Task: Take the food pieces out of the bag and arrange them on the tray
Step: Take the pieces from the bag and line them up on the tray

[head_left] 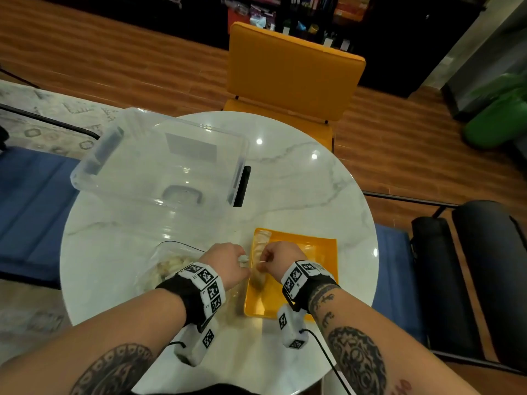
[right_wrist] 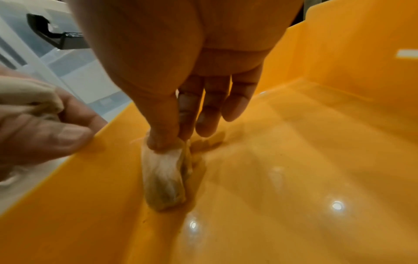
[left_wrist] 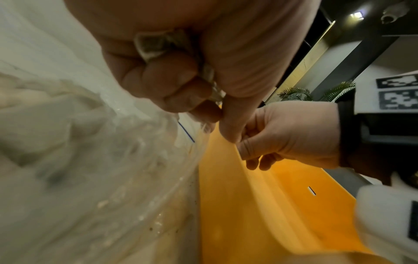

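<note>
A clear plastic bag [head_left: 168,266] of pale food pieces lies at the table's front left, beside the orange tray [head_left: 319,252]. My left hand [head_left: 241,262] hovers between bag and tray, fingers curled round a pale food piece [left_wrist: 158,44]. Over the tray's left side, my right hand [right_wrist: 172,139] pinches another pale piece [right_wrist: 164,178] between thumb and forefinger. That piece hangs upright with its lower end on the tray floor [right_wrist: 294,160]. In the head view, more pale pieces [head_left: 260,246] lie in a line along the tray's left side.
A large clear storage bin [head_left: 159,158] with a black latch [head_left: 242,186] stands at the back left of the round marble table [head_left: 299,189]. An orange chair [head_left: 291,75] faces the table's far side. Blue seats flank it.
</note>
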